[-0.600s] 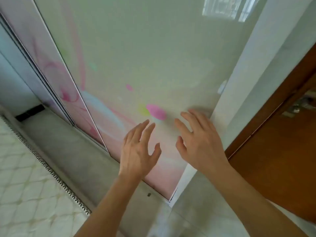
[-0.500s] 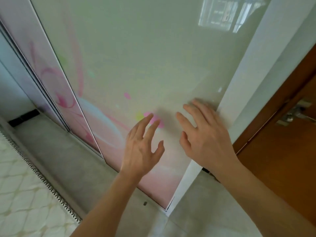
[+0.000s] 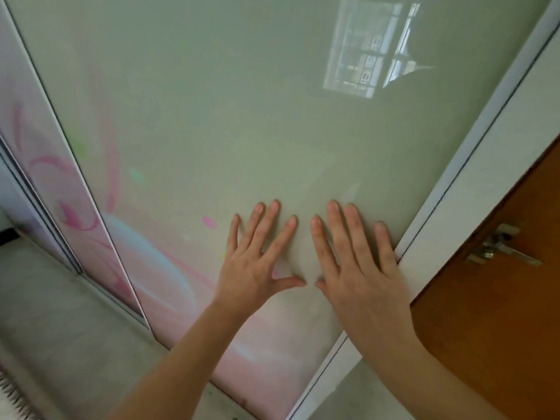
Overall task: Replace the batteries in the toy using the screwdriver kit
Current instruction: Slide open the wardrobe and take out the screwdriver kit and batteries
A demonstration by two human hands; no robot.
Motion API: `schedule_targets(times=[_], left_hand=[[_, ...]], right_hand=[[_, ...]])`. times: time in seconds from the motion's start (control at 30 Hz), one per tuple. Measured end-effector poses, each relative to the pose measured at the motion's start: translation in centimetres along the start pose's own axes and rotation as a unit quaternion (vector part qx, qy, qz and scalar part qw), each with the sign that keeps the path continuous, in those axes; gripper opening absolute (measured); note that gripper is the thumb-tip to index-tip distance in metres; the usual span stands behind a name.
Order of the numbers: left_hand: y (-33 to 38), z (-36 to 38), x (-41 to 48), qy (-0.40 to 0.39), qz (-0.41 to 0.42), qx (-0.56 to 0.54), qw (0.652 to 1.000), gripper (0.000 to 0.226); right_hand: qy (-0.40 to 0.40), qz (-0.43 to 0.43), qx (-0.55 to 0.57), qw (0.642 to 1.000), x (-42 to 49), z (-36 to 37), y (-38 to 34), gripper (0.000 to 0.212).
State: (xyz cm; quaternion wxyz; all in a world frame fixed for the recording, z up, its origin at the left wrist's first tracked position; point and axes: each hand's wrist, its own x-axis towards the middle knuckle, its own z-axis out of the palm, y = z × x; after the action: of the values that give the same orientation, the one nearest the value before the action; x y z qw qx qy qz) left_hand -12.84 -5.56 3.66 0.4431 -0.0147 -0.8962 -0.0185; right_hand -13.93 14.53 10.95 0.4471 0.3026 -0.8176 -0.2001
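Pressing flat on door [image 3: 212, 116] now, left hand [image 3: 251, 268], right hand [image 3: 360, 274]

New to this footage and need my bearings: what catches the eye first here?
The left hand and right hand press flat, fingers spread, side by side on a glossy panel at centre. A window reflection shows at its upper right; a brown door with a metal handle stands far right.
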Motion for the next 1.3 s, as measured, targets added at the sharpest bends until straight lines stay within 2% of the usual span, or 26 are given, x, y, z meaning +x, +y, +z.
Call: schedule_targets(times=[0.33,0.53,0.67,0.77,1.0,1.13,1.3], left_hand=[[-4.3,0.9,0.3,0.023,0.011,-0.021,0.999,0.109],[-8.1,-0.3,0.5,-0.019,-0.034,-0.035,0.999,0.104],[-8.6,-3.1,0.0,-0.083,-0.093,-0.008,0.992,0.099],[-7.7,-4.8,-0.3,-0.096,-0.093,0.010,0.991,0.096],[-5.2,-5.7,2.5,-0.034,-0.100,-0.001,0.994,0.097],[-5.5,-5.6,4.4,-0.040,-0.118,0.010,0.992,0.090],[-7.0,-5.1,5.0,-0.038,-0.120,0.005,0.992,0.076]], right_hand=[[0.001,-0.006,0.016,1.000,3.1,0.3,-2.7,0.080],[0.025,-0.016,0.070,0.997,7.1,0.1,-5.8,0.071],[0.058,-0.044,0.220,0.973,8.4,-0.6,-6.7,0.061],[0.098,-0.029,0.293,0.951,9.0,-1.5,-6.4,0.057],[0.136,0.026,0.336,0.931,10.6,-0.8,-5.9,0.063],[0.125,0.004,0.344,0.931,11.6,-0.1,-6.4,0.066],[0.106,-0.019,0.409,0.906,12.6,0.5,-7.1,0.073]])
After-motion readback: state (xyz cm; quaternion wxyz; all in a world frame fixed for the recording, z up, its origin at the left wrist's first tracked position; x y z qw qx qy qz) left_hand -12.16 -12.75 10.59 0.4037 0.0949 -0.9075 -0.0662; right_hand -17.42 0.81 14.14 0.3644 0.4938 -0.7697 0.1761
